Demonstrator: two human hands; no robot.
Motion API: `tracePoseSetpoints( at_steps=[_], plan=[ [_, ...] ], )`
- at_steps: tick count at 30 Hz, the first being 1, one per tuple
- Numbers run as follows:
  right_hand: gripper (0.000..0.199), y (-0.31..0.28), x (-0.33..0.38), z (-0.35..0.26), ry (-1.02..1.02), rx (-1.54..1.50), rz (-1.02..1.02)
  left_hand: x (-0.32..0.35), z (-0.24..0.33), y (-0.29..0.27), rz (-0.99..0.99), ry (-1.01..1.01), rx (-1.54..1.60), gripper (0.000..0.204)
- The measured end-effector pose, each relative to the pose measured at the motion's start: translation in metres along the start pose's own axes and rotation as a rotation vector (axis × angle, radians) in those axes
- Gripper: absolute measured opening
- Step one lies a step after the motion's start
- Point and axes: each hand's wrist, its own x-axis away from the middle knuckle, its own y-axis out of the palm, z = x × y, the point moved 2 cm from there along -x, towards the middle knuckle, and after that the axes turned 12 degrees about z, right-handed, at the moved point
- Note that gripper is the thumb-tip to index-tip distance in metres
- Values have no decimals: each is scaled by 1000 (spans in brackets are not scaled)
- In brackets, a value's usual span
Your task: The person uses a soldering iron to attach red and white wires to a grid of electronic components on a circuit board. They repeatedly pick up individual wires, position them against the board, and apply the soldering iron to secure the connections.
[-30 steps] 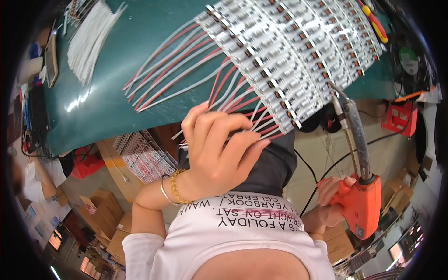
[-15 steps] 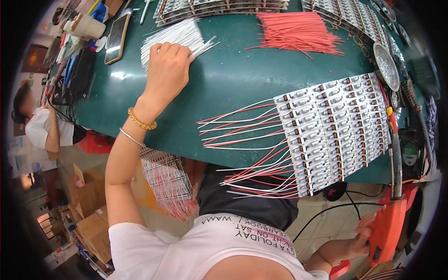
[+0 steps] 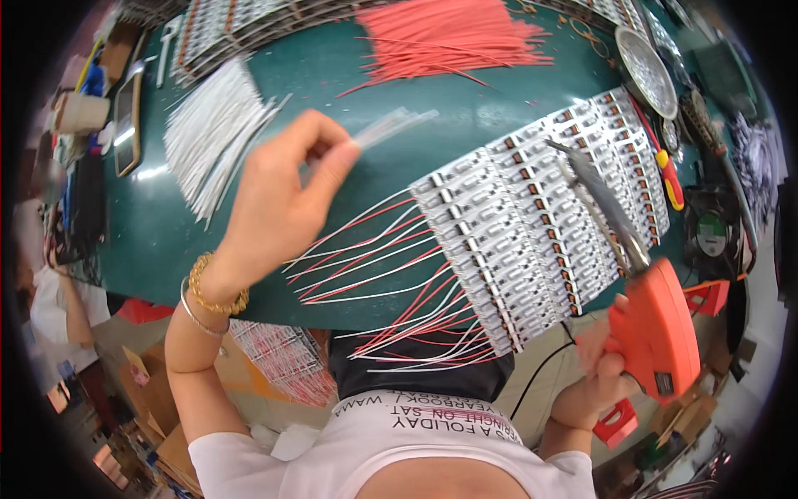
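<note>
1. Off the pile of white wires (image 3: pixel 218 133), the left hand (image 3: pixel 278 195) has moved rightward since half a second ago; the orange-handled soldering gun (image 3: pixel 661 333) has swung over the circuit-board panel (image 3: pixel 532 216).
2. Left fingers pinch one small bunch of white wires (image 3: pixel 391 126), too blurred to count, above the green bench (image 3: pixel 166 241).
3. Right hand (image 3: pixel 605 378): fingers wrapped round the gun's handle; whether its tip touches the panel cannot be told.
4. One panel lies on the bench's near side, two groups of red and white leads (image 3: pixel 399 335) trailing from its left edge.
5. Beyond: one pile of red wires (image 3: pixel 445 41). Right of the panel: one red-and-yellow screwdriver (image 3: pixel 667 179).
</note>
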Motion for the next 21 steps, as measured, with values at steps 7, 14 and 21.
tracePoseSetpoints(
  at_steps=[7,14,21],
  plan=[
    [84,15,1,1,198,-39,-46,0,18,37,-184,-55,35,10],
    [82,10,1,13,216,-28,-130,-4,16,42,-215,-7,1,9],
    [81,5,7,15,174,89,-79,-4,12,45,-177,41,17,9]
  ],
)
